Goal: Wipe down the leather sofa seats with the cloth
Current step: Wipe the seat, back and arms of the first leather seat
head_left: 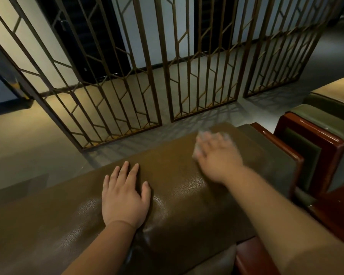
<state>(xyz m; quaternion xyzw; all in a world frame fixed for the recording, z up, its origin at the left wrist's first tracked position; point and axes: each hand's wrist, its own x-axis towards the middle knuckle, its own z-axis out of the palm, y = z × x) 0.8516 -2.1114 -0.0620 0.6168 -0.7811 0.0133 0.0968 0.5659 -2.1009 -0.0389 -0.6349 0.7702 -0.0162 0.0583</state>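
Note:
A brown leather sofa back [177, 175] runs across the lower part of the head view. My left hand [125, 193] lies flat on it, fingers apart, holding nothing. My right hand [216, 155] is blurred with motion further right on the same leather, pressing a pale cloth [198, 147] against it. Only the cloth's left and far edges peek out from under the fingers.
A brown metal lattice screen [147, 76] stands just beyond the sofa on the grey floor. A glossy red-brown wooden armrest [282, 147] borders the sofa at right, with a second green-cushioned chair [322, 120] beside it. A tan tabletop [338, 90] is at far right.

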